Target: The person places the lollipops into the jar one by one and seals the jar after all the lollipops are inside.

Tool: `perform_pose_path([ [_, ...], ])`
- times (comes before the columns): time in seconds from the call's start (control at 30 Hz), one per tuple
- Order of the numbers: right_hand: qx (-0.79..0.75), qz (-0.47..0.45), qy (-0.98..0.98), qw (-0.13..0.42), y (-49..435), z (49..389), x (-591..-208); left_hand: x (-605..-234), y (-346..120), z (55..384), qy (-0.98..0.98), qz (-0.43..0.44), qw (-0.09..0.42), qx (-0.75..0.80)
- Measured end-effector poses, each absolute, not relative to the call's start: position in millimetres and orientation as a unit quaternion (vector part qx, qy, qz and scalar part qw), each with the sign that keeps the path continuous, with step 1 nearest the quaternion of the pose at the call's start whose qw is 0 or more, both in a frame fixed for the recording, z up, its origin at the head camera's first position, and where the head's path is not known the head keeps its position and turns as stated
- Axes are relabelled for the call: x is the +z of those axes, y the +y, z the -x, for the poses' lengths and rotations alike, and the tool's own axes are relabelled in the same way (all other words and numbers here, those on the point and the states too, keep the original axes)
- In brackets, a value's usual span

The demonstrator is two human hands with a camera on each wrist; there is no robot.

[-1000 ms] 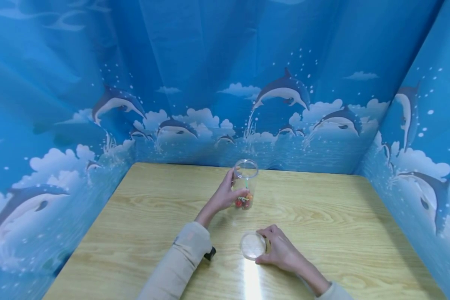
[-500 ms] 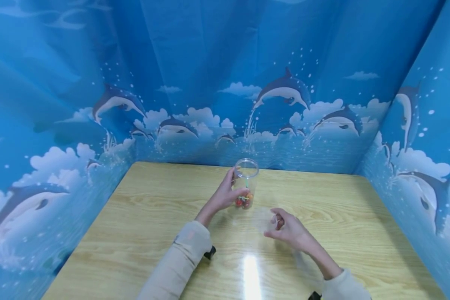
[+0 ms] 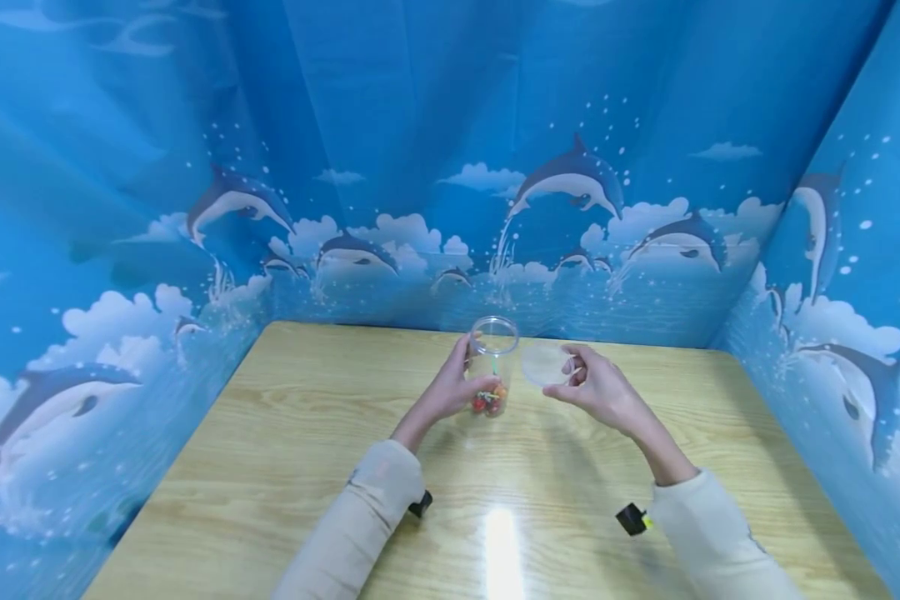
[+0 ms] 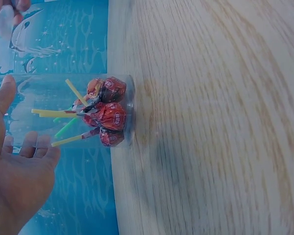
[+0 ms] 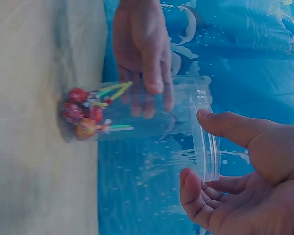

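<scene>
A clear plastic jar (image 3: 504, 367) stands upright and uncapped toward the back of the table. My left hand (image 3: 450, 387) grips its side, with the thumb across the front and the fingers around the back. Several lollipops (image 4: 110, 115) in red and orange wrappers lie at the bottom, with yellow and green sticks pointing up. Just right of the jar's mouth, my right hand (image 3: 603, 392) pinches a clear round lid (image 3: 543, 365) by its edge, in the air. In the right wrist view the thumb (image 5: 225, 125) and fingertips hold the lid's ridged rim, which overlaps the jar's mouth.
The light wooden table (image 3: 307, 467) reaches back to a blue curtain (image 3: 390, 125) printed with dolphins, which also runs along the left and right sides. A small black device (image 3: 632, 519) sits at the right wrist, another (image 3: 420, 505) beside the left sleeve.
My right hand has lifted the lid from the near part of the table and carried it up, back and slightly right to beside the jar's mouth. The left hand and jar have stayed put.
</scene>
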State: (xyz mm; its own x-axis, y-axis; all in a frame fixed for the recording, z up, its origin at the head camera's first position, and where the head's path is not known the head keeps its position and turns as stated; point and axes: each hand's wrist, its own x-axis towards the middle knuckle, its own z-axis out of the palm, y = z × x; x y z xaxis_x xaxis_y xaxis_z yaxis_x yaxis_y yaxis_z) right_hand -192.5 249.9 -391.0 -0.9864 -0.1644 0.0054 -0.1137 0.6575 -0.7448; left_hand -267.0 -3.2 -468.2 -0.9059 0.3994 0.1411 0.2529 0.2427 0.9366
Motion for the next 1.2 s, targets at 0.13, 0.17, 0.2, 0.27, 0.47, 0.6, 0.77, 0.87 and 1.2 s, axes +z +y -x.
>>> perform_pose_path([
  [0.13, -0.401, 0.079, 0.912, 0.025, 248, 198, -381, -469, -2, 267, 0.784, -0.213, 0.059, 0.580],
  [0.17, -0.400, 0.078, 0.913, 0.025, 248, 198, -380, -469, -2, 267, 0.784, -0.214, 0.060, 0.580],
  [0.2, -0.400, 0.078, 0.913, 0.026, 247, 198, -378, -469, -2, 267, 0.784, -0.214, 0.061, 0.580],
  [0.27, -0.401, 0.075, 0.913, 0.028, 246, 199, -377, -468, -2, 267, 0.784, -0.213, 0.063, 0.580],
  [0.47, -0.399, 0.078, 0.913, 0.025, 245, 202, -374, -468, -2, 267, 0.781, -0.216, 0.064, 0.583],
  [0.6, -0.406, 0.080, 0.910, 0.021, 246, 204, -374, -468, -2, 268, 0.780, -0.217, 0.063, 0.584],
  [0.77, -0.440, 0.083, 0.894, 0.022, 247, 206, -375, -470, -3, 269, 0.785, -0.215, 0.059, 0.579],
  [0.87, -0.468, 0.087, 0.879, 0.020, 247, 207, -376, -471, -3, 269, 0.784, -0.216, 0.057, 0.579],
  [1.2, -0.535, 0.110, 0.837, -0.008, 242, 208, -376, -468, -4, 267, 0.786, -0.209, 0.063, 0.579],
])
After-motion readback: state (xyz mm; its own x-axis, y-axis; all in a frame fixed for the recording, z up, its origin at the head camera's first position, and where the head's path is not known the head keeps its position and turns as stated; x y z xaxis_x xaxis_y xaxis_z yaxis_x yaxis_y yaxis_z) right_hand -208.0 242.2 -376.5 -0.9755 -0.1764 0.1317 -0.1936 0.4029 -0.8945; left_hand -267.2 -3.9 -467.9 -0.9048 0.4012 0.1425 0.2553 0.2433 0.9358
